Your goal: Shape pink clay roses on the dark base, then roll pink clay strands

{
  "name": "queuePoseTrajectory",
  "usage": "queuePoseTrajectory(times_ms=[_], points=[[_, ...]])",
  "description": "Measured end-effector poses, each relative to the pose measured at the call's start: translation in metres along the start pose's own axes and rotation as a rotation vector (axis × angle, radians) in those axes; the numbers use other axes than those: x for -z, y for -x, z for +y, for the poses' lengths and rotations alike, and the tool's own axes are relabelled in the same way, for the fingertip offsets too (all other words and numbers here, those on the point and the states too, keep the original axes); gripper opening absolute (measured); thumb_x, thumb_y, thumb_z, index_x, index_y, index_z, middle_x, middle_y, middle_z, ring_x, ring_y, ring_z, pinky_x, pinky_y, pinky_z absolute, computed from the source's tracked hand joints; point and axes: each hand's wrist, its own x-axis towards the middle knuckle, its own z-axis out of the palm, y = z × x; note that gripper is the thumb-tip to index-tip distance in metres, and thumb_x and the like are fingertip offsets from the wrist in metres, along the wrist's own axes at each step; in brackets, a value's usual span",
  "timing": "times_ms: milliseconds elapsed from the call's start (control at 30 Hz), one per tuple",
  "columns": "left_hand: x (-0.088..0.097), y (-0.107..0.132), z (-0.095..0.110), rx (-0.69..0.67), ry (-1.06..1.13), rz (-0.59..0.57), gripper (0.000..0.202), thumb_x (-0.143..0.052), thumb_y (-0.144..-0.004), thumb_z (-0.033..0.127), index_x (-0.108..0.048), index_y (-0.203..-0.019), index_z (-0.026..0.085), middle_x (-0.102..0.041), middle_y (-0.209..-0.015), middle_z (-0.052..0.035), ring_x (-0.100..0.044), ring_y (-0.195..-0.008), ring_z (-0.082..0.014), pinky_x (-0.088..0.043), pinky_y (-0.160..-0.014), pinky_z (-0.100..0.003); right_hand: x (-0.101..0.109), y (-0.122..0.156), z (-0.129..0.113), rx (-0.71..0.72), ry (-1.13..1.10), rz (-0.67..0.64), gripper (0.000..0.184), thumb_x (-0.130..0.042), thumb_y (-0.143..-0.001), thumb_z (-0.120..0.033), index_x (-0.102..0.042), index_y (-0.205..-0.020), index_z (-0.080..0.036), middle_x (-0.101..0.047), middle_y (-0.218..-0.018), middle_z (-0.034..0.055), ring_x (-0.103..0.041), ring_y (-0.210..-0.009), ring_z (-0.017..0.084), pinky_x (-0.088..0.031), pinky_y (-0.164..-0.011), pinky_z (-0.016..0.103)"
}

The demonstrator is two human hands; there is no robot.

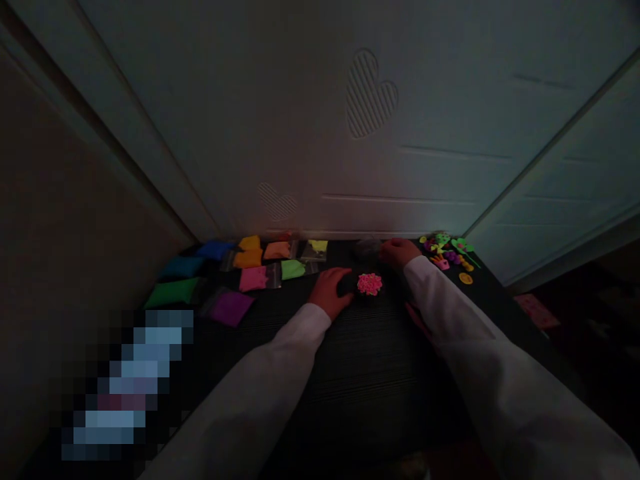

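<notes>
Looks well along, with the pink flower (pixel 369 285) already thickly petalled, just beside the left hand (pixel 331 293) at the desk (pixel 360 367); cannot tell the remaining work. Cannot tell either grip as clamped: left curled by a dark thing (pixel 345 286), right hand (pixel 401 253) at a grey lump (pixel 367 249).

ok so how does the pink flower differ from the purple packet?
Surface: the pink flower is ruffled, with petal-like edges; the purple packet is a smooth, flat slab.
Size: the flower looks smaller than the packet.
Place: the flower sits just beside the left hand; the packet lies farther left, apart from both hands.
Shared: both are brightly colored and stand out against the dark tabletop.
</notes>
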Motion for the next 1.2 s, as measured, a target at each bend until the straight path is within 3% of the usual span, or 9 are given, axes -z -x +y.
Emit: queuePoseTrajectory(times_ms=[133, 267, 433, 567, 667, 767, 1033, 1100, 1200], points=[[0.021, 0.009, -0.004, 0.139, 0.162, 0.066, 0.042, -0.051, -0.071, 0.028, -0.044, -0.112, 0.017, -0.051, -0.111, -0.0094, -0.050, -0.099, -0.0192, -0.044, -0.078, -0.035, 0.016, 0.016, -0.031, 0.100, -0.027, 0.040, 0.011, -0.055, -0.073, -0.021, -0.051, -0.067, -0.014, -0.057, -0.063, -0.0012, -0.055, -0.058, 0.007, -0.043, -0.054, 0.019], [0.047, 0.025, 0.005, 0.364, 0.710, 0.095, 0.057, -0.056, -0.068, 0.036, -0.034, -0.118, 0.020, -0.047, -0.114, -0.0106, -0.056, -0.089, -0.0180, -0.046, -0.075, -0.036, 0.021, 0.061, -0.072, 0.240, -0.075, 0.083, 0.009, -0.055, -0.071, -0.024, -0.051, -0.067, -0.017, -0.060, -0.066, -0.0015, -0.057, -0.063, 0.008, -0.042, -0.055, 0.018], [0.073, 0.051, 0.017, 0.361, 1.199, -0.106, 0.050, -0.049, -0.072, 0.043, -0.033, -0.116, 0.027, -0.051, -0.111, -0.0097, -0.060, -0.079, -0.0187, -0.050, -0.055, -0.029, -0.031, 0.139, -0.073, 0.361, -0.191, -0.123, 0.015, -0.053, -0.072, -0.031, -0.051, -0.073, -0.016, -0.061, -0.066, 0.0010, -0.057, -0.058, 0.010, -0.044, -0.056, 0.023], [0.081, 0.065, 0.007, 0.456, 1.069, -0.024, 0.037, -0.063, -0.062, 0.029, -0.047, -0.094, 0.016, -0.058, -0.087, -0.0066, -0.058, -0.056, -0.0126, -0.042, -0.036, -0.019, -0.081, 0.162, -0.035, 0.244, -0.254, -0.252, 0.019, -0.054, -0.071, -0.034, -0.050, -0.072, -0.016, -0.060, -0.066, 0.0020, -0.057, -0.062, 0.012, -0.045, -0.060, 0.026], [0.081, 0.070, -0.005, 0.455, 0.976, -0.028, 0.035, -0.064, -0.061, 0.026, -0.049, -0.090, 0.014, -0.059, -0.079, -0.0043, -0.058, -0.055, -0.0121, -0.041, -0.036, -0.018, -0.097, 0.158, -0.017, 0.211, -0.277, -0.310, 0.023, -0.055, -0.070, -0.038, -0.051, -0.077, -0.017, -0.061, -0.070, 0.0020, -0.058, -0.066, 0.012, -0.046, -0.061, 0.026], [0.080, 0.072, -0.012, 0.403, 0.918, -0.105, 0.035, -0.063, -0.063, 0.026, -0.051, -0.092, 0.013, -0.059, -0.074, -0.0033, -0.058, -0.057, -0.0119, -0.040, -0.036, -0.017, -0.097, 0.152, -0.011, 0.195, -0.273, -0.357, 0.027, -0.055, -0.070, -0.040, -0.055, -0.083, -0.018, -0.061, -0.071, 0.0015, -0.056, -0.064, 0.011, -0.045, -0.060, 0.025], [0.075, 0.072, -0.017, 0.356, 0.879, -0.214, 0.033, -0.058, -0.068, 0.031, -0.049, -0.094, 0.014, -0.057, -0.067, -0.0017, -0.054, -0.052, -0.0099, -0.036, -0.037, -0.018, -0.086, 0.152, -0.005, 0.126, -0.225, -0.466, 0.023, -0.058, -0.067, -0.039, -0.057, -0.062, -0.016, -0.057, -0.057, -0.0018, -0.047, -0.051, 0.008, -0.037, -0.052, 0.022], [0.074, 0.072, -0.016, 0.352, 0.800, -0.142, 0.038, -0.057, -0.068, 0.033, -0.047, -0.100, 0.015, -0.058, -0.075, -0.0028, -0.054, -0.055, -0.0103, -0.039, -0.040, -0.020, -0.088, 0.156, -0.005, 0.130, -0.206, -0.430, 0.022, -0.061, -0.065, -0.037, -0.055, -0.060, -0.017, -0.055, -0.056, -0.0030, -0.047, -0.054, 0.008, -0.037, -0.054, 0.022], [0.074, 0.075, -0.010, 0.265, 0.479, 0.191, 0.047, -0.059, -0.066, 0.033, -0.042, -0.108, 0.018, -0.055, -0.097, -0.0062, -0.055, -0.079, -0.0144, -0.046, -0.061, -0.026, -0.092, 0.161, -0.006, 0.186, -0.072, -0.344, 0.023, -0.062, -0.064, -0.038, -0.053, -0.059, -0.018, -0.052, -0.055, -0.0035, -0.046, -0.053, 0.009, -0.035, -0.052, 0.022]])
